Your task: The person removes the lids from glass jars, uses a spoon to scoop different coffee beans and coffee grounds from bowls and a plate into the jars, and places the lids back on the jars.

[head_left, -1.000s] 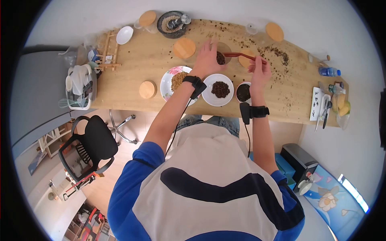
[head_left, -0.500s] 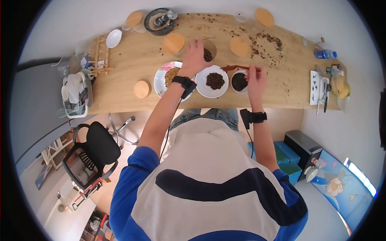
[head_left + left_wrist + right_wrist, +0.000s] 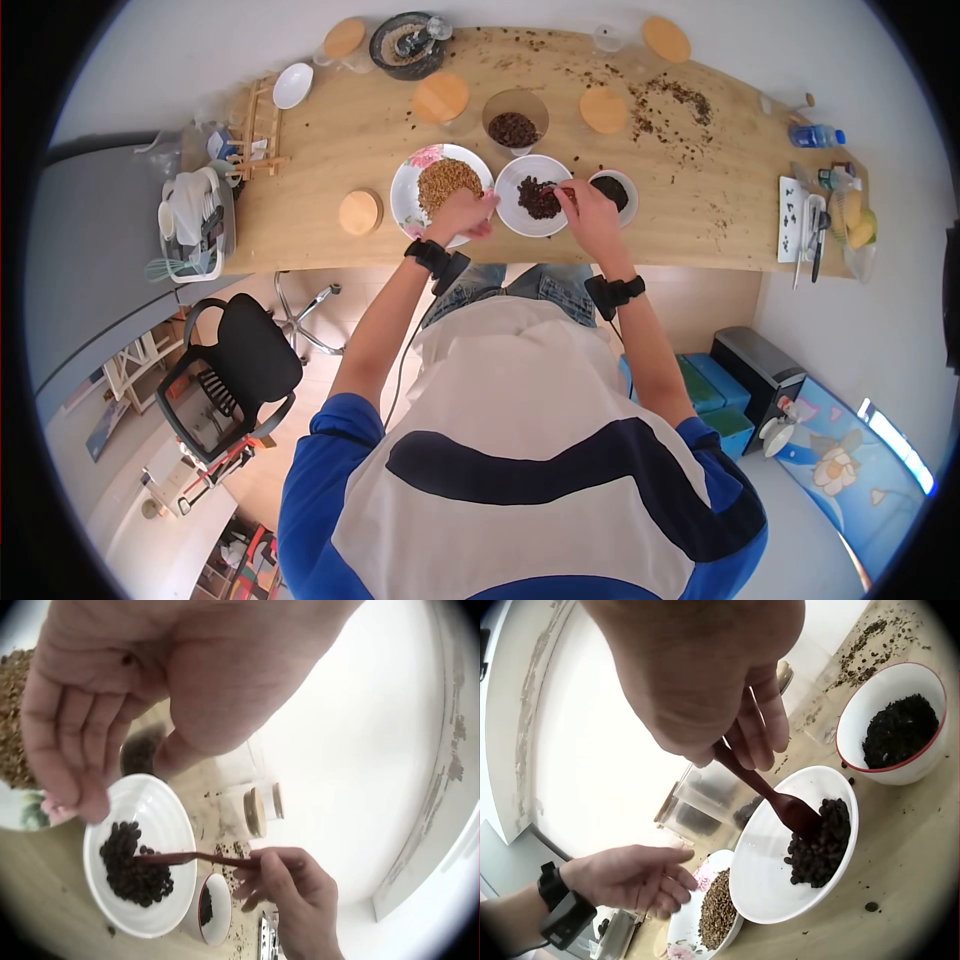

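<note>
My right hand [image 3: 597,222] grips a reddish-brown wooden spoon [image 3: 756,782], its bowl dipped into dark coffee beans [image 3: 823,851]. These beans lie to one side of a white bowl [image 3: 754,877]. Over the near right part of a floral plate [image 3: 402,205] is my left hand [image 3: 465,213], fingers loosely bent and holding nothing. A small dark speck [image 3: 127,658] sits on its palm. The plate carries a heap of golden-brown grain [image 3: 447,185]. Right of the white bowl stands a red-rimmed cup [image 3: 896,777] with dark, leafy-looking bits [image 3: 901,729] inside.
Behind the bowl stands a clear container [image 3: 520,102] with dark beans in its bottom. Wooden-lidded jars [image 3: 440,98] [image 3: 603,110] and a stone mortar [image 3: 405,65] stand farther back. Spilled dark bits [image 3: 675,110] lie at the back right. A round wooden lid [image 3: 360,212] is left of the plate.
My left hand has let go of the clear container and come back over the floral plate. The right hand has brought the spoon from near the container down into the white bowl.
</note>
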Action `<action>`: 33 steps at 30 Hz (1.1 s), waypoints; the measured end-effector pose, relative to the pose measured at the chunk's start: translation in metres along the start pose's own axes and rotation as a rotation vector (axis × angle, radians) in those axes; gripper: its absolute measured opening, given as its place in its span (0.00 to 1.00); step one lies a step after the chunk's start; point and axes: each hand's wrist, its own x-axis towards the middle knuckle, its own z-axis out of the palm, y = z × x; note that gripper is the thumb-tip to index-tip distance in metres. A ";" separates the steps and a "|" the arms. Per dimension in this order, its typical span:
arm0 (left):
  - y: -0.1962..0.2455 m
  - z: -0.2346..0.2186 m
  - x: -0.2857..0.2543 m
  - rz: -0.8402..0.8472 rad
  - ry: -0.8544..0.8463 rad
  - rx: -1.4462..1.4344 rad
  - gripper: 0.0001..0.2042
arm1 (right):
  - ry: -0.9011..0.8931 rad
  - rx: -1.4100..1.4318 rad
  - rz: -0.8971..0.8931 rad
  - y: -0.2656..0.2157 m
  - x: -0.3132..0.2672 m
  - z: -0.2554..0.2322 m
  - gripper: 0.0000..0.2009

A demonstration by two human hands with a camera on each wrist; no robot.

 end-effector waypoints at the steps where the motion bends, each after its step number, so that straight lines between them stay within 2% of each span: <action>1: -0.003 0.010 -0.004 -0.133 -0.188 -0.051 0.21 | 0.031 0.052 0.068 0.000 -0.002 0.000 0.06; 2: -0.004 0.019 -0.012 -0.134 -0.187 -0.057 0.21 | 0.026 0.051 0.065 -0.002 -0.003 -0.002 0.06; 4: -0.003 0.034 -0.024 -0.140 -0.308 -0.320 0.22 | 0.167 0.086 0.184 -0.003 -0.002 -0.005 0.06; 5: -0.010 0.040 -0.016 -0.141 -0.307 -0.324 0.22 | 0.163 0.086 0.183 -0.003 -0.002 -0.006 0.06; 7: -0.022 0.052 0.005 0.131 -0.301 -0.636 0.19 | 0.284 0.046 0.204 0.001 -0.001 -0.008 0.08; 8: -0.023 0.059 0.009 0.129 -0.304 -0.636 0.19 | 0.283 0.044 0.208 0.003 -0.002 -0.008 0.08; 10: -0.025 0.070 0.017 0.137 -0.112 -0.741 0.16 | 0.349 0.025 0.258 0.007 -0.004 -0.008 0.08; 11: -0.029 0.069 0.022 0.138 -0.114 -0.741 0.16 | 0.350 0.023 0.258 0.010 -0.005 -0.008 0.08; 14: -0.033 0.065 0.023 0.189 -0.169 -0.583 0.16 | 0.325 -0.015 0.309 0.017 -0.010 -0.006 0.10; 17: -0.031 0.061 0.011 0.181 -0.115 -0.483 0.15 | 0.388 -0.034 0.337 0.018 -0.016 -0.002 0.10; 19: -0.028 0.054 0.004 0.303 0.047 0.020 0.15 | 0.363 0.026 0.447 0.016 -0.018 -0.003 0.10; 23: -0.019 0.055 -0.015 0.337 0.121 -0.110 0.17 | 0.353 0.128 0.525 0.020 -0.029 0.003 0.11; 26: -0.015 0.051 -0.024 0.374 0.157 -0.012 0.18 | 0.305 0.231 0.628 0.010 -0.029 0.007 0.12; 28: -0.012 0.049 -0.028 0.401 0.173 0.051 0.18 | 0.262 0.464 0.795 0.000 -0.027 0.007 0.14; 29: -0.010 0.047 -0.030 0.400 0.173 0.052 0.18 | 0.263 0.466 0.796 0.002 -0.027 0.010 0.14; 31: -0.005 0.043 -0.034 0.405 0.142 0.196 0.17 | 0.237 0.673 0.869 0.007 -0.024 0.018 0.14; 33: -0.001 0.042 -0.039 0.403 0.149 0.220 0.17 | 0.244 0.784 0.900 0.009 -0.022 0.022 0.14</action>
